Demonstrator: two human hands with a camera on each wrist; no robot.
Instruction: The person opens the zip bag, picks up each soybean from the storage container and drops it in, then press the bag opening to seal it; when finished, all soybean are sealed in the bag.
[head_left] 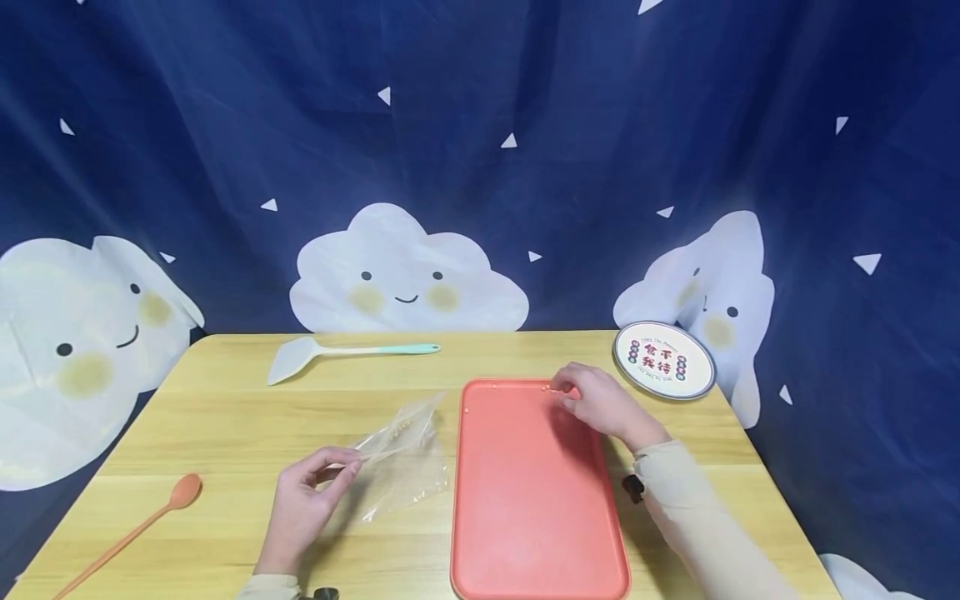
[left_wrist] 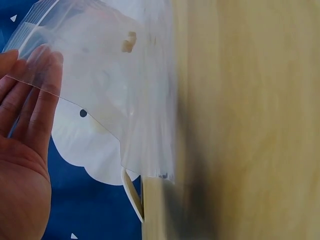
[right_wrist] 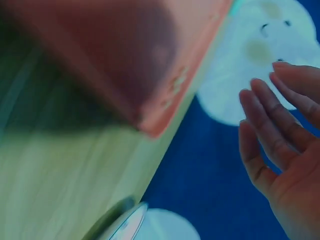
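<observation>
My left hand [head_left: 311, 496] pinches the rim of a clear plastic zip bag [head_left: 411, 487] between thumb and fingers. A few small tan bits [left_wrist: 129, 42] lie inside the bag; their kind is too small to tell. Over the far right corner of a coral-red tray [head_left: 532, 500] hovers my right hand [head_left: 603, 404]. Its fingers are loosely bent, and nothing shows between them in the right wrist view. Several small pale bits [right_wrist: 176, 85] lie along the tray's far edge, close to those fingers. Another pale bit [head_left: 467, 410] sits near the tray's left edge.
A white spatula [head_left: 296, 358] with a mint handle lies at the table's back left. An orange spoon [head_left: 183, 492] is at the left. At the back right corner sits an oval plate [head_left: 665, 360] with printed characters. A blue curtain [head_left: 465, 167] hangs behind the table.
</observation>
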